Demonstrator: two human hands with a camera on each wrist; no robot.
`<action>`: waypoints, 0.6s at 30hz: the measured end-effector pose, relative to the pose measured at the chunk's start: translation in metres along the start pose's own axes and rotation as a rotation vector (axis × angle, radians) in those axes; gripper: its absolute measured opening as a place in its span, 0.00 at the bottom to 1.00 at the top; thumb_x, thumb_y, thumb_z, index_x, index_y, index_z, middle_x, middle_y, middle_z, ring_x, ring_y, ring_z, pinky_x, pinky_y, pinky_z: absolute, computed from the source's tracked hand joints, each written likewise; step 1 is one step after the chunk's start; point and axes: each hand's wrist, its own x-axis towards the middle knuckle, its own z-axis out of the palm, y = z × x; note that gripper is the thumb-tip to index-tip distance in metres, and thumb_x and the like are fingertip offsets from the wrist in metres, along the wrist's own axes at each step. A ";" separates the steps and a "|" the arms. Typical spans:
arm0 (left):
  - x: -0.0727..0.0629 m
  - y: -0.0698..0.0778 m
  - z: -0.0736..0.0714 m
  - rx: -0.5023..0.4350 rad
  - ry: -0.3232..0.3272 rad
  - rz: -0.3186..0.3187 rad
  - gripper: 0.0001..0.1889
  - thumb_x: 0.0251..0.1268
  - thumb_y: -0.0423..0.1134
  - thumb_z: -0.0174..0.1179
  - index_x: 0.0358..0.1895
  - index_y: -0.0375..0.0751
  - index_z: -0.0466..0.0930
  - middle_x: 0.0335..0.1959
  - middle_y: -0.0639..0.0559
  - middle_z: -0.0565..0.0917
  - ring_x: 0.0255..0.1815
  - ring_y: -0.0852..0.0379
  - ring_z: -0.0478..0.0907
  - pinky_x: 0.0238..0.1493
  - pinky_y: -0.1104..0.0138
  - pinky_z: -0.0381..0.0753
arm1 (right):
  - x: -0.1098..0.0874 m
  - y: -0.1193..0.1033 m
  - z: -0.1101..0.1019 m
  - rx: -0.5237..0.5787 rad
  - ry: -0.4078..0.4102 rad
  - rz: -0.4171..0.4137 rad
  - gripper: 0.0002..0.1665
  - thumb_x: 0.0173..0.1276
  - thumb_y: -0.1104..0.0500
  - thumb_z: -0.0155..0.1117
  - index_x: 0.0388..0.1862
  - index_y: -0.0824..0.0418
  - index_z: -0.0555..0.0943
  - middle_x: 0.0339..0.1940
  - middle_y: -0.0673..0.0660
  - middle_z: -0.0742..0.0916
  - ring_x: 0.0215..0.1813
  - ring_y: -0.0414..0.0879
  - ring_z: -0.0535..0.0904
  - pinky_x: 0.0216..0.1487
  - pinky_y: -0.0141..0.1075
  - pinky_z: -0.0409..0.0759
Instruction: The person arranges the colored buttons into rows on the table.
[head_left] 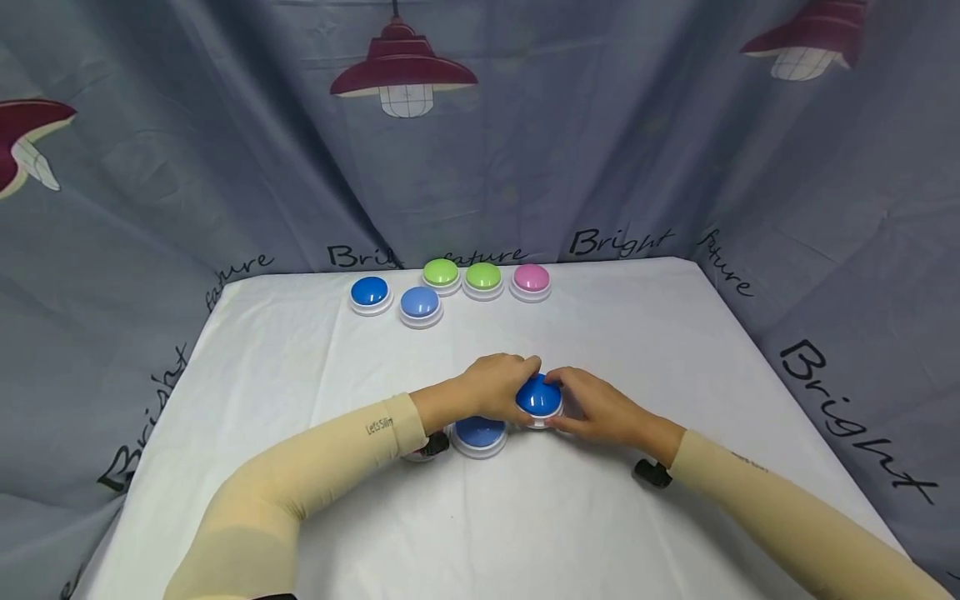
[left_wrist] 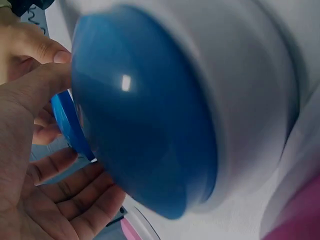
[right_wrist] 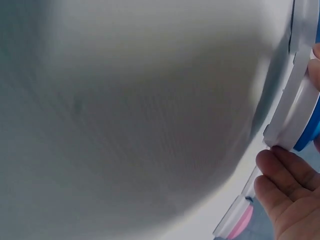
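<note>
Both hands are at a dark blue push button [head_left: 538,397] with a white round base, near the middle of the table. My left hand [head_left: 497,385] grips it from the left, and my right hand [head_left: 600,405] grips its right side between thumb and fingers. In the right wrist view, its white base [right_wrist: 294,107] stands tilted with the right fingers [right_wrist: 280,172] at its lower edge. A lighter blue push button [head_left: 480,433] rests just below the left hand and looms large in the left wrist view [left_wrist: 135,110]. A pink button [left_wrist: 302,215] is mostly hidden under the left wrist.
Toward the back edge of the white table [head_left: 600,525] stand a dark blue button [head_left: 370,292], a light blue button [head_left: 420,303], two green buttons [head_left: 440,272] [head_left: 483,277] and a pink button [head_left: 531,278]. A grey curtain [head_left: 525,167] hangs behind and at both sides.
</note>
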 end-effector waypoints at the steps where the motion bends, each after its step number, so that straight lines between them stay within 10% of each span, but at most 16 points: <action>1: -0.001 0.001 0.001 0.006 -0.004 0.000 0.39 0.50 0.62 0.72 0.61 0.46 0.69 0.50 0.51 0.82 0.48 0.55 0.79 0.47 0.63 0.81 | -0.001 -0.001 0.001 0.001 0.001 -0.005 0.37 0.61 0.45 0.74 0.63 0.60 0.71 0.58 0.53 0.80 0.61 0.46 0.76 0.62 0.43 0.76; 18: -0.019 0.018 0.010 0.037 0.014 0.046 0.38 0.49 0.64 0.72 0.58 0.46 0.69 0.45 0.52 0.83 0.46 0.55 0.80 0.45 0.64 0.81 | -0.020 -0.015 0.009 -0.010 0.012 -0.056 0.37 0.61 0.45 0.74 0.62 0.60 0.72 0.57 0.52 0.80 0.60 0.43 0.76 0.61 0.42 0.77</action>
